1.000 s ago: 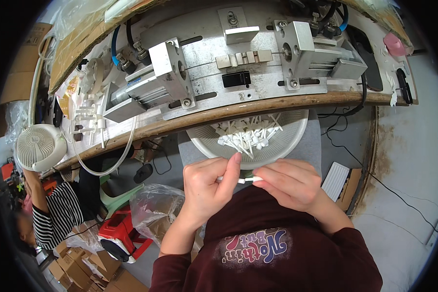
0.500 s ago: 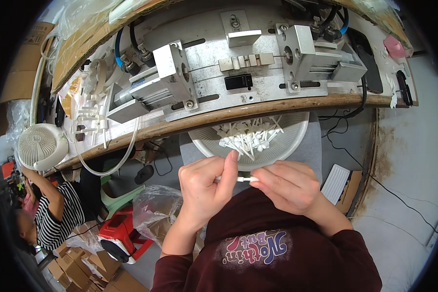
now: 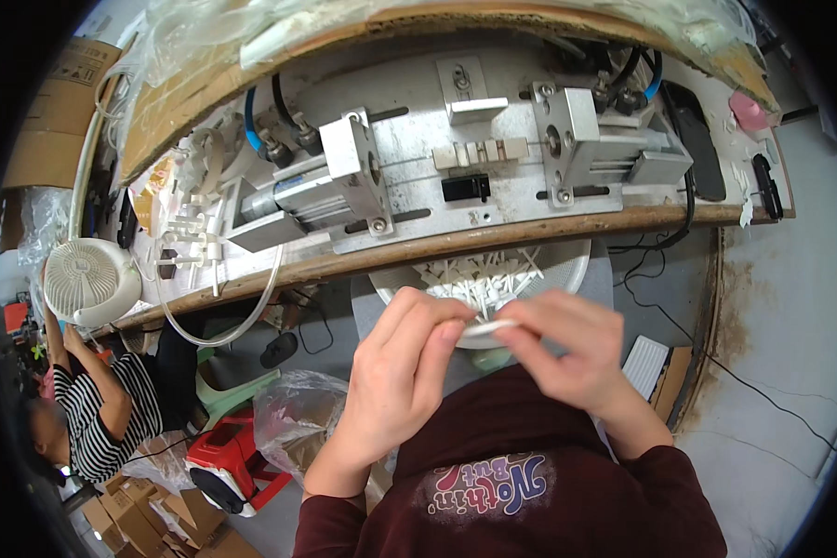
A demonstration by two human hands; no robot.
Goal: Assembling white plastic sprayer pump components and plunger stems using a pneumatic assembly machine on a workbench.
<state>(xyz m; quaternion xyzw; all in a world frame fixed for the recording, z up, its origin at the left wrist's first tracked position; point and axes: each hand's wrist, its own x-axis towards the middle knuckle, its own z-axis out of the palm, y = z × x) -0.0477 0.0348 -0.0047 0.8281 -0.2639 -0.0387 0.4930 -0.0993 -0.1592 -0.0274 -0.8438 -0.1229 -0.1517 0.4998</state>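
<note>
Biggest thing here is the curved wooden workbench, running from about 9 o'clock up and over to 3 o'clock. Bolted on top of it is a metal fixture with two steel blocks facing each other and blue and black hoses coming off the back. Over at 9 o'clock there's a small white fan sitting at the bench's end, and below it, around 8 o'clock, another person in a striped shirt. A crumpled clear plastic bag sits at roughly 7 o'clock, with a red stool just beside it.

Right under the bench edge, dead centre, there's a round white bowl holding a heap of small white plastic pieces.

Just in front of the bowl, the left hand and right hand meet. Both have their fingertips pinched shut on the same thin white stick, one end each, held roughly level just over the bowl's near rim.
</note>
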